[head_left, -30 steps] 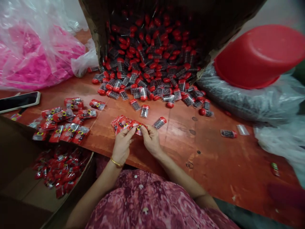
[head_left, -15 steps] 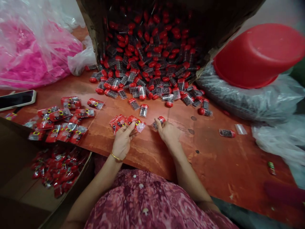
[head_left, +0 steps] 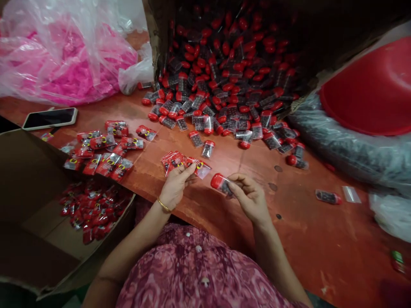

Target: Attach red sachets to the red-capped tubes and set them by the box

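The right hand (head_left: pixel 252 199) pinches a small red-capped clear vial (head_left: pixel 221 183) by its clear body between thumb and fingertips, the red cap pointing away to the hand's left, the vial lifted just off the tabletop (head_left: pixel 305 231). The vial looks light, rigid and smooth, probably a little slippery, so a pinch across the body near the base seems the safest hold. It appears too hard to crush under light finger pressure.

The left hand (head_left: pixel 175 188) grips a fanned stack of red printed sachets (head_left: pixel 183 161), thumb on top and fingers curled beneath. These look thin, limp and crinkly. They will likely slide over one another, and the pinch near one edge keeps the fan together.

Both wrists are bent slightly inward, forearms coming up from the person's lap, with the vial in the gap between the hands, just right of the sachets. Beyond the fingertips more vials (head_left: pixel 224 98) spill from a tipped cardboard box (head_left: pixel 154 38). Filled packets (head_left: pixel 102 154) lie further to the left of the left hand, above an open carton (head_left: pixel 28 179) holding more
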